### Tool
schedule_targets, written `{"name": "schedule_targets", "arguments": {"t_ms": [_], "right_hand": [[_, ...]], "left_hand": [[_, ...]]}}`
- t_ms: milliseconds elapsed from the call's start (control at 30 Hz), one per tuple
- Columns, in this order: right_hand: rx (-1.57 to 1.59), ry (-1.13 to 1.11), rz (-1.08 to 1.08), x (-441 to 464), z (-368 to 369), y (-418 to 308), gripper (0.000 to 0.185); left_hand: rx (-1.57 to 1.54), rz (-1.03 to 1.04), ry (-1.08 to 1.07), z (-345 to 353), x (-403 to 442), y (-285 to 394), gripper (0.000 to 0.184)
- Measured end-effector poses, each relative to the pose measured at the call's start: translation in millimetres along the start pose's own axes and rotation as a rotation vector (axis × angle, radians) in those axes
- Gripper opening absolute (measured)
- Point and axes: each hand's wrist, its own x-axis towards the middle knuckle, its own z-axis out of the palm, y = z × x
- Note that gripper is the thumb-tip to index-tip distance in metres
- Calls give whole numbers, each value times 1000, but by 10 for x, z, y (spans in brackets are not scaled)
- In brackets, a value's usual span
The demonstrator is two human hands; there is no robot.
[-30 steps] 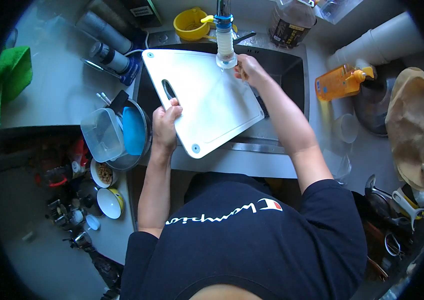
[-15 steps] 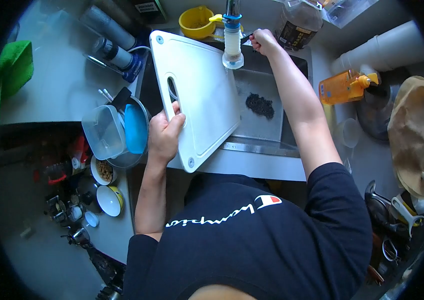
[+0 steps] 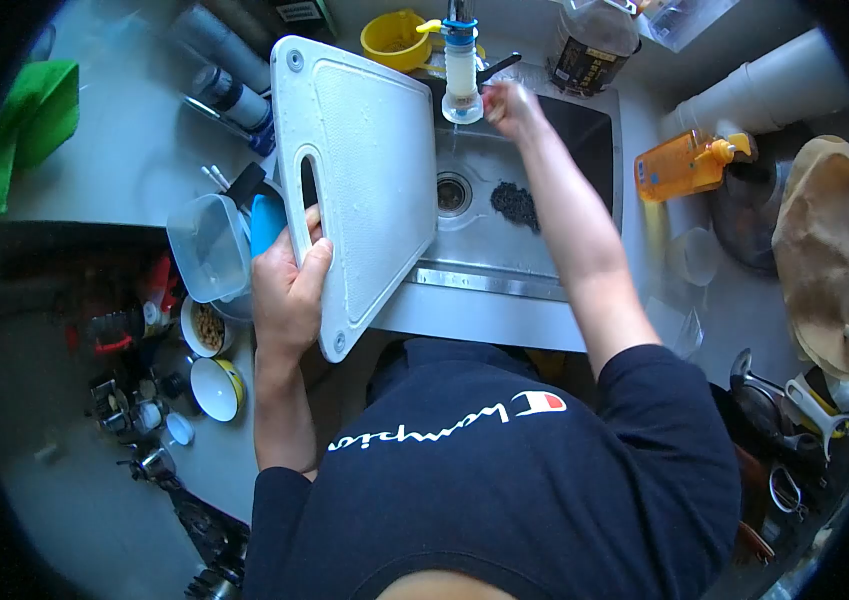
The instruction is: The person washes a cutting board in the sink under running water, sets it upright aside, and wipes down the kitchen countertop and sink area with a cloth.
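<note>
My left hand (image 3: 289, 285) is closed around the edge of a white cutting board (image 3: 374, 180), gripping it at the handle slot. The board is tilted, held over the left part of the sink (image 3: 494, 258), and droplets show on its face. My right hand (image 3: 512, 108), smeared by motion, is beside the faucet (image 3: 461, 75), just below its black lever (image 3: 500, 66). Its fingers are too blurred to read. A thin trickle of water seems to come from the spout. A dark clump of scrubbing mesh (image 3: 514, 205) lies in the sink near the drain (image 3: 453, 193).
Behind the sink stand a yellow strainer (image 3: 394, 42) and a large labelled bottle (image 3: 592, 50). An orange soap bottle (image 3: 682, 166) is at the right. Clear plastic containers (image 3: 209, 250) and bowls (image 3: 216, 388) sit at the left, with a green cloth (image 3: 39, 130) farther back.
My right hand has left the faucet lever and dropped slightly toward the spout. The cutting board has shifted left with my left hand, uncovering the drain.
</note>
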Motion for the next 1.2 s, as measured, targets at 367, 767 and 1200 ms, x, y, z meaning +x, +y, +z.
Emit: {"name": "schedule_targets", "arguments": {"t_ms": [367, 767, 1200], "right_hand": [[235, -285, 378, -178, -37, 691, 11], [70, -4, 237, -337, 302, 617, 16], [-126, -33, -21, -449, 404, 661, 11]], "left_hand": [[138, 50, 42, -106, -212, 87, 35], [145, 149, 146, -129, -324, 5, 31], [150, 141, 209, -131, -389, -40, 29]]}}
